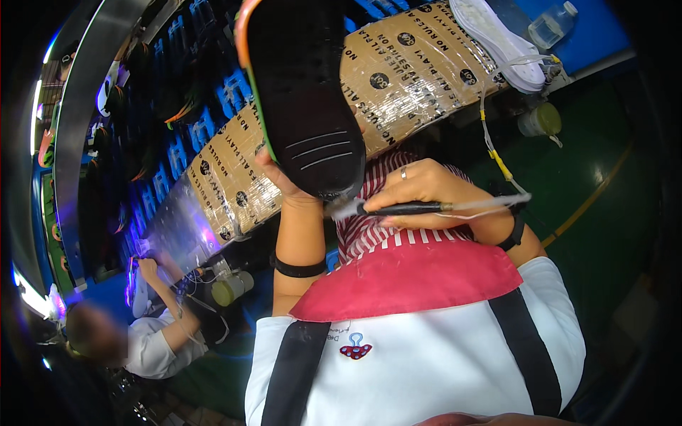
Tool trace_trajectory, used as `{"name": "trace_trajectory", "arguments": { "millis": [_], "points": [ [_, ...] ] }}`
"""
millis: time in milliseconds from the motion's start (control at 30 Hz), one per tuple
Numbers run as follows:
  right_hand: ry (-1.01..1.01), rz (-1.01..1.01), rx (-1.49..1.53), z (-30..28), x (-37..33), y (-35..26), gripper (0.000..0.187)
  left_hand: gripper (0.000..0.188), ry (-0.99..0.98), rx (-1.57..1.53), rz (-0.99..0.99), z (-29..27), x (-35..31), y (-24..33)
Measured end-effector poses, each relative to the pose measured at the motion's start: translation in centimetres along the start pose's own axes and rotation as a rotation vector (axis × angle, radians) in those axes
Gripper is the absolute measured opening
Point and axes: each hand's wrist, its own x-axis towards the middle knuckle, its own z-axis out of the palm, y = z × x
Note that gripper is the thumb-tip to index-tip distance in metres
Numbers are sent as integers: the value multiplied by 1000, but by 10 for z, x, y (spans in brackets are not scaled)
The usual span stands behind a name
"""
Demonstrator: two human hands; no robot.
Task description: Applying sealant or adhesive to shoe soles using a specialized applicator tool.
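The left hand (284, 181) is closed around the heel end of a shoe (302, 92), holding it sole-up in front of the chest, its black outsole with an orange and green rim facing the camera. The right hand (426, 195) grips a thin black brush (398, 209) like a pen, its pale tip touching the sole's lower edge just beside the left hand. The work looks to be under way at that heel edge; how much of the rim is already coated cannot be told, since no wet line shows. On the tape-wrapped table (419, 78) beyond lies a white shoe (497, 42). A small pale pot (541, 119) hangs by the table's edge, its contents hidden, and a clear plastic bottle (553, 25) sits farther off.
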Motion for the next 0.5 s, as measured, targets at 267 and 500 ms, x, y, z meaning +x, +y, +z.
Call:
{"name": "trace_trajectory", "arguments": {
  "millis": [267,500],
  "points": [
    [87,5,-61,4,-3,6,25,73,53,-108,-116,8,3,10],
    [-18,-7,-48,-4,-5,1,24,64,-107,-227,-268,19,5,19]
  ]
}}
